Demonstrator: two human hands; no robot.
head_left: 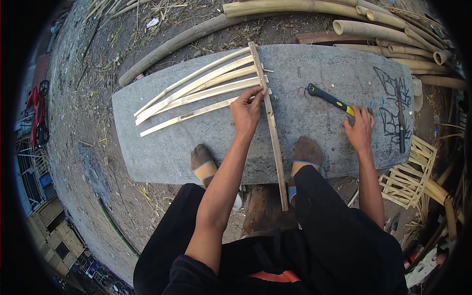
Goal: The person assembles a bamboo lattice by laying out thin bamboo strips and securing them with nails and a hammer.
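My left hand (246, 110) is closed in a pinch at the long wooden stick (274, 142); whatever is between its fingertips is too small to make out. The stick lies across the stone slab, its near end jutting past the edge between my legs. Several pale bamboo slats (196, 93) fan out leftward from its far part, their right ends meeting or passing under it. My right hand (361, 127) is closed around the hammer (330, 100) near its yellow band; the black handle points away to the left and the head is hidden.
The grey stone slab (172, 167) carries several loose nails (211, 126) and a dark thin tool (401, 123) at the right. My feet rest on its near side. Thick bamboo poles (364, 28) lie beyond it. A slatted bamboo frame (409, 173) stands at the right.
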